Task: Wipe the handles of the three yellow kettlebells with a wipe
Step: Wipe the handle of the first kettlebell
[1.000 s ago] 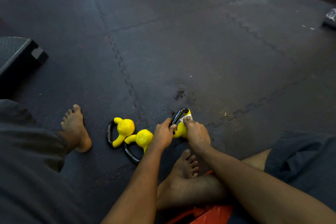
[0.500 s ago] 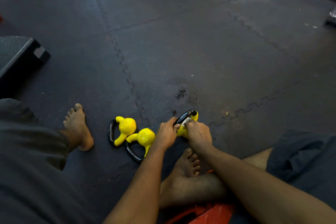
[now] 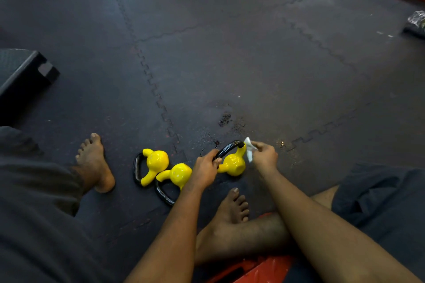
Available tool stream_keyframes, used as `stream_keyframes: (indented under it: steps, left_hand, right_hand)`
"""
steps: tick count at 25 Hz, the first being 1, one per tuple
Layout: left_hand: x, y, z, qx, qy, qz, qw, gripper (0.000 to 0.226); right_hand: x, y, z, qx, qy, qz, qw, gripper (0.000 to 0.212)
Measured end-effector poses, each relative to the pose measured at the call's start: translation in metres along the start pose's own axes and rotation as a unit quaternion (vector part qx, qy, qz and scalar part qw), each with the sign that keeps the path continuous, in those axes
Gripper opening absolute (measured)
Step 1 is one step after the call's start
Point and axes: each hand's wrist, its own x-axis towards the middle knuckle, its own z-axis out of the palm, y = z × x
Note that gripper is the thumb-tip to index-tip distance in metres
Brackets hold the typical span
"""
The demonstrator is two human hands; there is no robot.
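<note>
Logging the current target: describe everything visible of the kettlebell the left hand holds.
The kettlebell is small: a glossy yellow ball body, two yellow horns and a shiny black curved handle. It is tilted, handle up and away from the person, rightmost of three over the dark floor mat. The left hand grips the handle's near end. The right hand pinches a white wipe beside the handle's far end; whether it touches cannot be told.
</note>
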Motion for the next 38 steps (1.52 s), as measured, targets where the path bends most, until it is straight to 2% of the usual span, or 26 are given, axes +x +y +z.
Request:
stream_keyframes:
  steps: [3, 5, 8, 12, 15, 18, 20, 24, 29, 31, 34, 38]
  left_hand:
    - [-0.002, 0.001, 0.000, 0.007, -0.001, 0.006, 1.000, 0.024]
    - [-0.002, 0.001, 0.001, 0.006, -0.004, 0.010, 1.000, 0.025]
    - [0.000, 0.001, 0.000, -0.001, -0.001, 0.002, 1.000, 0.023]
    - [0.001, 0.001, 0.000, -0.003, 0.001, 0.001, 1.000, 0.023]
    - [0.001, 0.002, 0.000, 0.001, 0.007, -0.003, 1.000, 0.023]
    - [0.000, 0.000, 0.001, -0.001, 0.014, -0.001, 1.000, 0.025]
    - [0.000, 0.000, 0.001, -0.001, 0.012, -0.002, 1.000, 0.025]
    - [0.001, 0.005, 0.004, 0.004, -0.002, 0.014, 1.000, 0.025]
    - [0.002, 0.003, 0.007, -0.007, 0.008, 0.018, 1.000, 0.025]
    - [0.003, 0.003, 0.008, -0.006, 0.008, 0.018, 1.000, 0.026]
    - [0.004, 0.008, 0.011, 0.015, 0.008, 0.037, 0.999, 0.026]
    - [0.005, 0.007, 0.013, 0.009, 0.024, 0.031, 0.999, 0.024]
  right_hand:
    - [0.003, 0.010, 0.009, -0.034, -0.066, 0.020, 0.997, 0.028]
    - [0.006, 0.007, 0.006, -0.016, -0.047, 0.022, 0.999, 0.031]
    - [0.007, -0.002, 0.007, -0.030, -0.022, -0.067, 0.997, 0.038]
    - [0.005, 0.002, 0.008, -0.074, -0.039, -0.053, 0.995, 0.039]
    - [0.000, -0.001, 0.011, -0.103, -0.010, -0.130, 0.986, 0.044]
    - [-0.011, -0.003, 0.015, -0.136, -0.026, -0.214, 0.967, 0.049]
    - [-0.012, -0.001, 0.017, -0.111, -0.053, -0.252, 0.960, 0.050]
    - [-0.005, -0.003, 0.012, -0.134, -0.007, -0.165, 0.977, 0.048]
    - [-0.021, -0.007, 0.011, -0.156, -0.022, -0.272, 0.949, 0.044]
    - [-0.020, -0.005, 0.013, -0.148, -0.013, -0.250, 0.957, 0.044]
    - [-0.015, -0.005, 0.007, -0.161, 0.015, -0.141, 0.977, 0.041]
    - [-0.022, -0.005, 0.005, -0.187, -0.006, -0.187, 0.964, 0.041]
